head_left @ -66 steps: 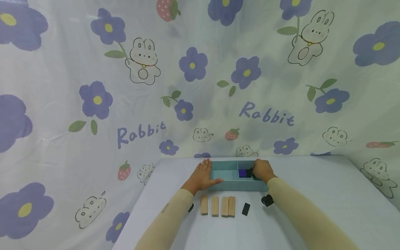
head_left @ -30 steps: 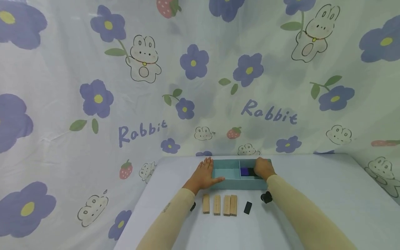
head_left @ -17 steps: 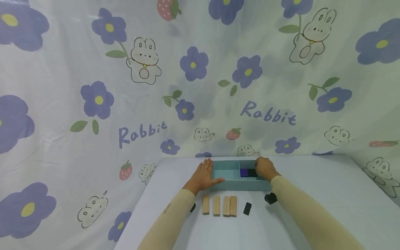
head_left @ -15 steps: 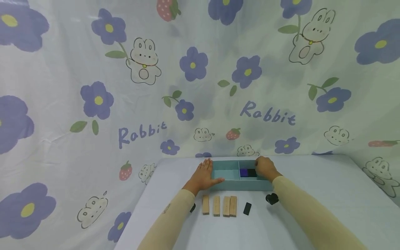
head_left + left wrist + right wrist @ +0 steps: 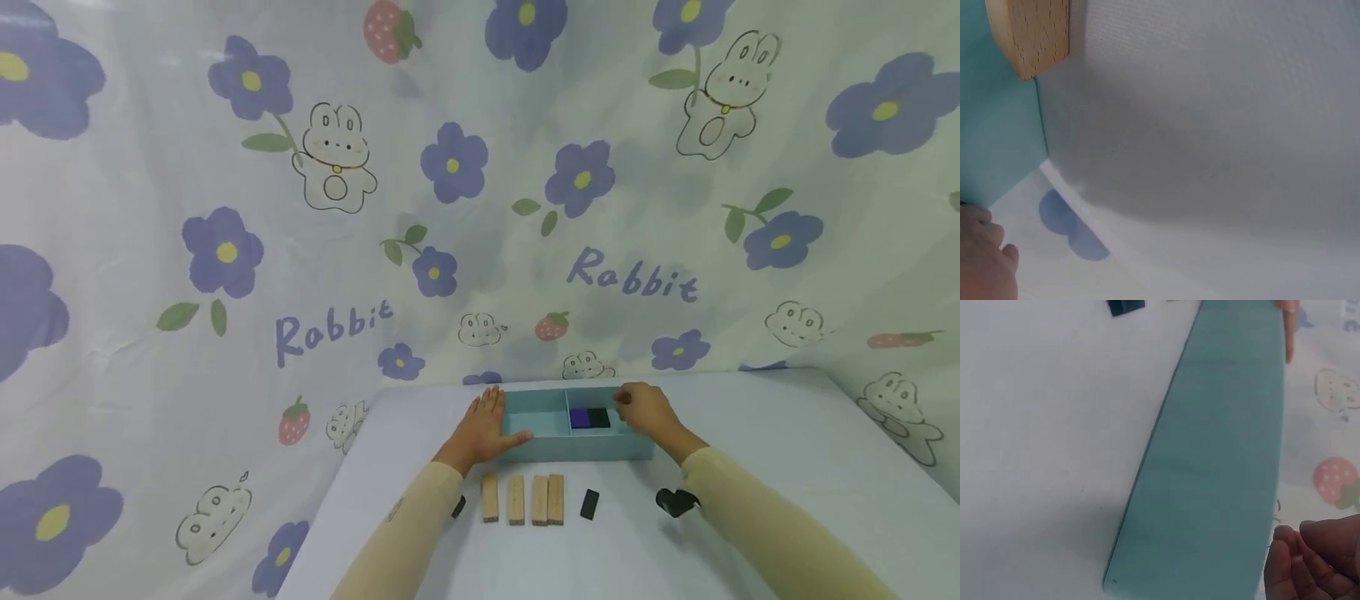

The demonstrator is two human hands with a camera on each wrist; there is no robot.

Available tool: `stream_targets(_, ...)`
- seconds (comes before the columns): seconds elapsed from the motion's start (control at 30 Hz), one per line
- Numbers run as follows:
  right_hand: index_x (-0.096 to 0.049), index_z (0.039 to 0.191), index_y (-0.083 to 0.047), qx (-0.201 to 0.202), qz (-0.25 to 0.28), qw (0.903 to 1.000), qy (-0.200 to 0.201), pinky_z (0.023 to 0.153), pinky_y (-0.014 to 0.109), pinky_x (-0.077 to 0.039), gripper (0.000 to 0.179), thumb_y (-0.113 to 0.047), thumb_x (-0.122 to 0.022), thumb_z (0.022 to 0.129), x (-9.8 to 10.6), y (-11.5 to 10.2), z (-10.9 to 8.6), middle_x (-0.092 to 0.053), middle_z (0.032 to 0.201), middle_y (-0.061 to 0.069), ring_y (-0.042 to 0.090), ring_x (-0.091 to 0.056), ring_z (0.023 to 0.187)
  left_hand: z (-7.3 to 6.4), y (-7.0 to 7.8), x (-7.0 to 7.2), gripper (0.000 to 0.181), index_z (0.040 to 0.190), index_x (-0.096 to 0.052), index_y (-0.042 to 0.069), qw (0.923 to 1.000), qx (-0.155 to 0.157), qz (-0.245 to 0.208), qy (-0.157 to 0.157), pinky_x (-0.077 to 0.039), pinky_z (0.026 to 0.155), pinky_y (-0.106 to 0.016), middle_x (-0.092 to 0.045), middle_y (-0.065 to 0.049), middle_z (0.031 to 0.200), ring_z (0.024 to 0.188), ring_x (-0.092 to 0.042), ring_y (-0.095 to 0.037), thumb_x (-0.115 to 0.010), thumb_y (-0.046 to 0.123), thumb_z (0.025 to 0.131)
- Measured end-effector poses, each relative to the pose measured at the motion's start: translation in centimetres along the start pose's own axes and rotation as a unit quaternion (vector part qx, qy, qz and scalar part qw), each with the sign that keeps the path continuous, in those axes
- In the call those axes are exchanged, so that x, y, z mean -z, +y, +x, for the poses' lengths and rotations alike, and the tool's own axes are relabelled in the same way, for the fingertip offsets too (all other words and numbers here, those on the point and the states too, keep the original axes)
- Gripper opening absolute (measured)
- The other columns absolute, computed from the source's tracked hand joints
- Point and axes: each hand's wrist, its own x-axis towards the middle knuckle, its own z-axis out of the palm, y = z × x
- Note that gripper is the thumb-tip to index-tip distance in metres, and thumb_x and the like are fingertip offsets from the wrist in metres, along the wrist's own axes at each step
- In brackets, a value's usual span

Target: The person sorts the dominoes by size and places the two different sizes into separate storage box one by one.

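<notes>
In the head view my left hand [image 5: 480,429] rests on the left end of a teal two-compartment box [image 5: 536,450], fingers straight along its side and thumb over the front rim. Inside the right compartment lie a purple block [image 5: 580,418] and a black block [image 5: 598,417], side by side. My right hand [image 5: 648,410] is over that compartment's right end, to the right of the black block. The right wrist view shows this hand's thumb and fingers [image 5: 1332,540] loosely bent near the box's rim, with nothing seen between them.
Several wooden blocks [image 5: 516,500] stand in a row on the white table in front of the box. A small black block [image 5: 590,504] lies to their right. A white curtain [image 5: 480,250] with flowers and rabbits hangs behind the table.
My right hand has lifted and drawn slightly right, away from the black block, which now shows fully beside the purple one. My left hand has stayed on the box.
</notes>
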Motion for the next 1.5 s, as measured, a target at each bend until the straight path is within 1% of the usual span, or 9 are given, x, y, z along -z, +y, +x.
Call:
stream_targets(0.13,-0.066,0.11,0.007,-0.001,0.04,0.9992,0.001,0.062,0.032,-0.055,0.023,-0.005,-0.063,0.091,0.3,-0.3,-1.2,-0.07,0.093,0.013,0.018,-0.066,0.072,-0.1,-0.1,-0.4,0.121,0.153,-0.015,-0.004,1.0,0.002,0.003,0.002,-0.009,0.117,-0.045,-0.01,-0.019,0.16,0.147,-0.008,-0.03,-0.023,0.09,0.078)
stream_targets(0.37,-0.064,0.113,0.009,-0.003,0.107,0.9941,0.021,0.063,0.03,-0.057,0.025,-0.005,-0.064,0.092,0.2,0.1,-3.0,-0.069,0.102,0.019,0.021,-0.068,0.076,0.0,-0.1,-0.5,0.121,0.153,-0.015,-0.004,1.0,-0.001,0.004,0.007,-0.01,0.117,-0.045,-0.01,-0.018,0.16,0.147,-0.008,-0.031,-0.022,0.091,0.077)
stream_targets(0.63,-0.064,0.115,0.006,-0.051,0.189,0.9798,0.04,0.066,0.03,-0.057,0.025,-0.006,-0.064,0.092,-0.6,0.6,-5.4,-0.069,0.099,0.013,0.022,-0.068,0.081,0.0,0.1,-0.4,0.121,0.153,-0.015,-0.004,1.0,-0.001,0.003,0.006,-0.01,0.117,-0.046,-0.01,-0.018,0.16,0.147,-0.008,-0.031,-0.022,0.09,0.078)
stream_targets(0.8,-0.064,0.115,0.007,-0.08,0.212,0.9732,0.039,0.067,0.03,-0.057,0.027,-0.005,-0.065,0.091,-1.6,1.0,-6.8,-0.067,0.096,0.01,0.021,-0.067,0.081,0.1,0.0,-0.6,0.122,0.153,-0.015,-0.005,0.9999,-0.003,0.007,0.009,-0.01,0.117,-0.046,-0.01,-0.019,0.16,0.147,-0.008,-0.031,-0.02,0.091,0.077)
stream_targets(0.97,-0.065,0.112,0.008,-0.088,0.22,0.9713,0.023,0.064,0.029,-0.057,0.026,0.001,-0.068,0.087,-3.3,1.2,-8.1,-0.068,0.092,0.008,0.02,-0.067,0.079,0.3,-0.2,-0.7,0.121,0.153,-0.016,-0.005,0.9999,-0.003,0.009,0.013,-0.01,0.117,-0.046,-0.011,-0.019,0.159,0.147,-0.008,-0.031,-0.022,0.09,0.078)
stream_targets(1.1,-0.066,0.108,0.007,-0.084,0.212,0.9736,0.014,0.062,0.029,-0.057,0.026,0.002,-0.071,0.083,-4.5,1.3,-8.7,-0.068,0.09,0.007,0.021,-0.068,0.078,0.3,-0.2,-0.8,0.12,0.153,-0.016,-0.005,0.9998,-0.004,0.007,0.017,-0.01,0.117,-0.046,-0.011,-0.02,0.159,0.147,-0.008,-0.031,-0.024,0.089,0.079)
stream_targets(1.2,-0.068,0.106,0.004,-0.081,0.198,0.9768,0.012,0.06,0.028,-0.056,0.025,0.0,-0.074,0.082,-5.2,1.4,-9.0,-0.069,0.09,0.005,0.02,-0.067,0.078,0.3,-0.3,-0.9,0.121,0.152,-0.017,-0.005,0.9997,-0.008,0.006,0.022,-0.011,0.117,-0.047,-0.012,-0.02,0.159,0.147,-0.009,-0.031,-0.023,0.09,0.078)
stream_targets(1.33,-0.07,0.103,0.001,-0.077,0.178,0.9809,0.011,0.057,0.027,-0.054,0.026,-0.005,-0.078,0.079,-6.0,1.2,-9.1,-0.069,0.086,0.002,0.016,-0.066,0.073,0.4,-0.5,-1.2,0.122,0.152,-0.017,-0.006,0.9995,-0.012,0.004,0.028,-0.011,0.117,-0.047,-0.013,-0.021,0.159,0.147,-0.009,-0.032,-0.021,0.09,0.078)
stream_targets(1.5,-0.07,0.102,-0.001,-0.078,0.146,0.9861,-0.014,0.057,0.029,-0.054,0.031,-0.01,-0.082,0.075,-6.9,0.8,-9.3,-0.067,0.083,-0.001,0.015,-0.064,0.071,0.4,-0.6,-1.2,0.121,0.152,-0.016,-0.006,0.9994,-0.014,-0.007,0.03,-0.011,0.117,-0.047,-0.012,-0.021,0.159,0.147,-0.008,-0.032,-0.023,0.09,0.078)
